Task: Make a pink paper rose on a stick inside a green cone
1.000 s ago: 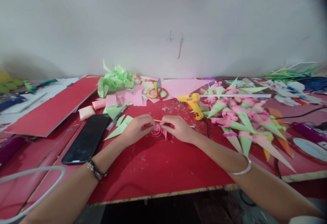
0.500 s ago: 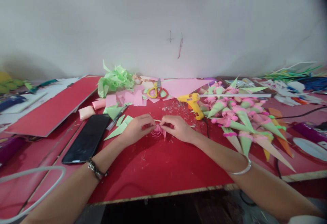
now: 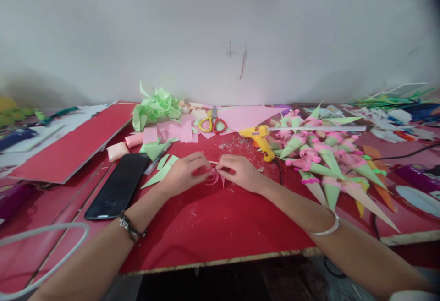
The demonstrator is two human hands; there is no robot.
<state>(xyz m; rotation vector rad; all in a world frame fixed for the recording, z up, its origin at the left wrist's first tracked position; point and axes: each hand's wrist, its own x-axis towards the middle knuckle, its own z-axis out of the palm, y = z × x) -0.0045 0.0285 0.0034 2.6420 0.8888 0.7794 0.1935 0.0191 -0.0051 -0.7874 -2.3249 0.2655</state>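
Note:
Between my two hands is a pink paper spiral (image 3: 213, 178), a strip coiled in loose rings with a pointed end at its right. My left hand (image 3: 187, 172) pinches the coil from the left, fingertips partly hiding it. From the right, my right hand (image 3: 239, 172) pinches its upper right edge with thumb and forefinger. Behind the fingertips a thin pale stick shows in part. Cut green paper pieces (image 3: 165, 172) lie beside my left hand. Beyond my right hand stands a yellow glue gun (image 3: 261, 143) with a long clear glue stick in its back.
A black phone (image 3: 118, 186) lies at the left. Scissors (image 3: 212, 123), pink paper squares (image 3: 185, 129) and crumpled green paper (image 3: 156, 108) are at the back. Many pink-and-green paper cones (image 3: 319, 154) are heaped at the right. A grey partition (image 3: 154, 40) stands behind the table.
My left fingers have shifted slightly right over the pink coil, covering more of it. My right hand keeps its pinch in nearly the same place.

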